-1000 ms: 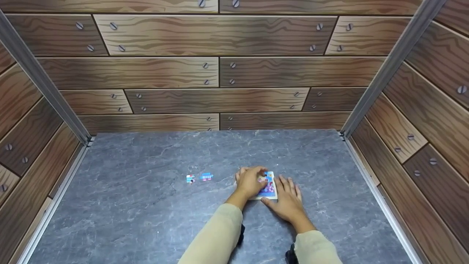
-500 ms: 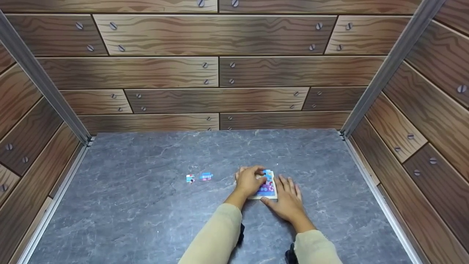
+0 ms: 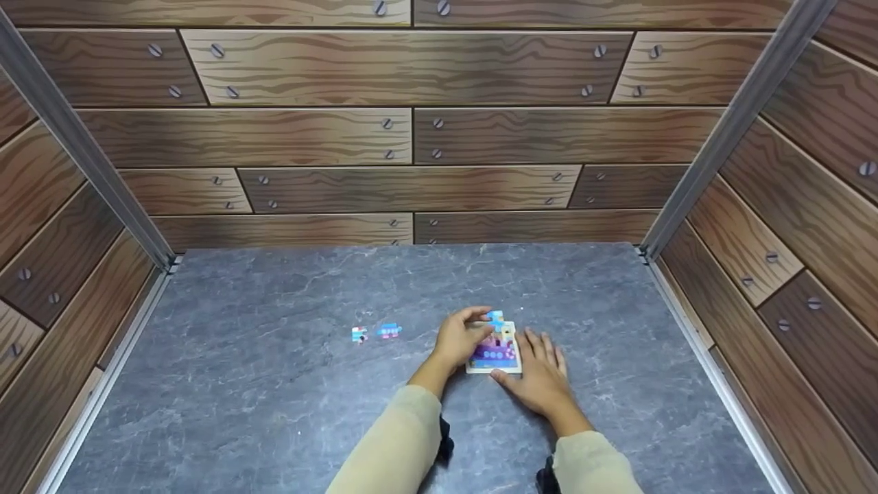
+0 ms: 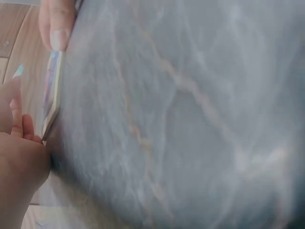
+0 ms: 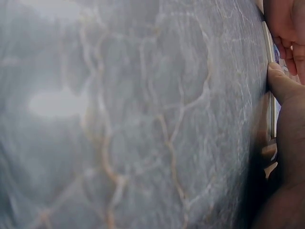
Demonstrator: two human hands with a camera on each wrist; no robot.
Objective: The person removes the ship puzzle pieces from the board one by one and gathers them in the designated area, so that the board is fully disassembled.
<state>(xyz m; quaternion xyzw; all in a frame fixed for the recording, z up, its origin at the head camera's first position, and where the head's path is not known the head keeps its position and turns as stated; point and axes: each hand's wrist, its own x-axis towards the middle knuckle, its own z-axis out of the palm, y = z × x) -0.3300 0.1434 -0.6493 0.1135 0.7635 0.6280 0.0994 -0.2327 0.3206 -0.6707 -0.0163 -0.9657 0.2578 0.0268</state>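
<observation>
A small jigsaw board with a pale rim (image 3: 480, 371) and a colourful pink, purple and blue picture lies on the table. My left hand (image 3: 456, 343) is over its left side, pinching a light-blue puzzle piece (image 3: 495, 318) between thumb and fingers at the board's far edge. In the left wrist view, the blue tip of that piece (image 4: 19, 71) sticks up past the fingers. My right hand (image 3: 542, 374) lies flat with straight fingers along the right edge, its thumb (image 5: 276, 71) at the near edge. The board's upper left part is hidden behind my left hand.
Two loose puzzle pieces lie left of the board: a blue and pink one (image 3: 390, 331) and a blue, white and red one (image 3: 359, 334). Grey marbled table (image 3: 274, 384) spreads around them. Wood-patterned walls (image 3: 411, 137) stand at the back and both sides.
My left hand has drawn back slightly to the left, with the blue piece lifted from the board's upper right toward its far edge. The right hand has stayed in place.
</observation>
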